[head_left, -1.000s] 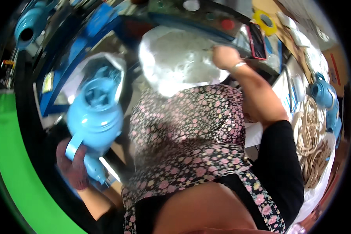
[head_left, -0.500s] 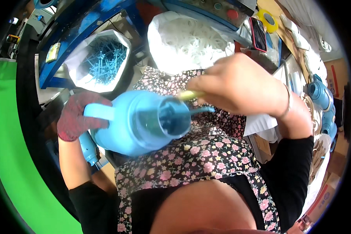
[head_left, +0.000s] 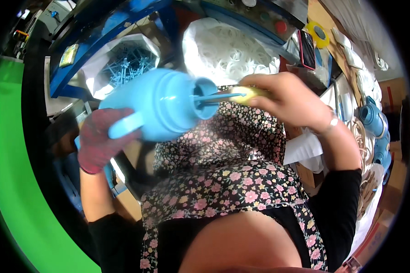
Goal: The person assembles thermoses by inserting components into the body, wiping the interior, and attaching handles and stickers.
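Note:
My left hand [head_left: 105, 136], in a dark red knitted glove, is closed round the handle of a blue plastic jug body [head_left: 157, 104]. The jug lies tilted on its side in the air above my lap, its round mouth facing right. A thin blue plastic sprue [head_left: 214, 97] sticks out of that mouth. My bare right hand [head_left: 287, 98] is closed on a yellow-handled tool [head_left: 248, 95]. The tool points left at the mouth, right beside the sprue; its working end is partly hidden, and its exact kind is unclear.
Beyond the jug stand a white-lined bin of blue sprues [head_left: 130, 66] and a white sack of pale plastic rings [head_left: 232, 54]. A blue metal frame [head_left: 109, 34] runs along the back left. At the right are a phone [head_left: 306, 50], a tape roll [head_left: 318, 35] and more blue jug bodies [head_left: 372, 119].
The jug has risen away from me, and its mouth has turned more squarely to the right. My right hand has shifted slightly right and nearer, with the tool now level with the mouth.

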A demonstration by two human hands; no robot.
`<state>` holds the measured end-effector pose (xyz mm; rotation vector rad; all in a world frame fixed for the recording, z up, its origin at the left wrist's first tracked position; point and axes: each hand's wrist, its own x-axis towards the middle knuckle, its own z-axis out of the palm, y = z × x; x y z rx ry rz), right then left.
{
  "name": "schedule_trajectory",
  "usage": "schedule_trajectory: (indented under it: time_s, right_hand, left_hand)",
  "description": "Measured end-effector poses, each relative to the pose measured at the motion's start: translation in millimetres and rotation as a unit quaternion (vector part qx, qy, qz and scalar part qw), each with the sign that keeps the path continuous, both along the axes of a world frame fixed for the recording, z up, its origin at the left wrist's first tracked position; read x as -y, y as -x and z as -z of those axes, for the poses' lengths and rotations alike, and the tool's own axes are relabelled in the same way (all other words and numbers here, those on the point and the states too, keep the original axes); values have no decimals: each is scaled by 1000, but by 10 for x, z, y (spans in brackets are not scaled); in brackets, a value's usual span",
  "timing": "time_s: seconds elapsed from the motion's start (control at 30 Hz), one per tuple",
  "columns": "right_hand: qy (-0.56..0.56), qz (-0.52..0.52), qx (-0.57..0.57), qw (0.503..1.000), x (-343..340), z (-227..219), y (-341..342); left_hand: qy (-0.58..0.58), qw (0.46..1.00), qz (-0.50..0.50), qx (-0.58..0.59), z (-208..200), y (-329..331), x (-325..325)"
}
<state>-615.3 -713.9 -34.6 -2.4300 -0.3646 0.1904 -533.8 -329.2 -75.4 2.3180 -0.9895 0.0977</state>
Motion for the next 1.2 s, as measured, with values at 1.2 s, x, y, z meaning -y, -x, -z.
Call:
schedule_trajectory:
  time_s: [1.2]
  right_hand:
    - [249,66,-56,965,471,2315,-1094]
  left_hand:
    - [334,880,-328,75,-391,-312,-161]
